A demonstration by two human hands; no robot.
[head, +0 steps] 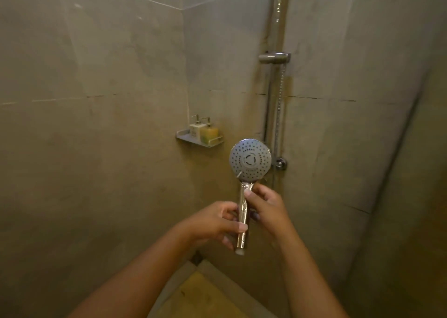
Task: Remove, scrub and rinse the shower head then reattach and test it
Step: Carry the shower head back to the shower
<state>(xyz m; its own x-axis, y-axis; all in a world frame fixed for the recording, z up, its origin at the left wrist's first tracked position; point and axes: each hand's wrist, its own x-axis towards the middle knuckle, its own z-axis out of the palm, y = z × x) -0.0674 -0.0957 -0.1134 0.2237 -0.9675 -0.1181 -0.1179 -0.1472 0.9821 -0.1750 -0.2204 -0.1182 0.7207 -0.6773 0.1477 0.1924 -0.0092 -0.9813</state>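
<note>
Head cam: shower head [250, 159] upright, long axis 12–6, spray face at 12, bare threaded end at 6. Left hand [217, 223] wraps the lower handle from 9; right hand [268, 209] pinches the neck from 3. Hose [279, 114] hangs apart at 1 o'clock, nearer the right hand.

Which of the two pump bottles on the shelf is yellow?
The right pump bottle: its body is yellow, while the left pump bottle is white.
</note>
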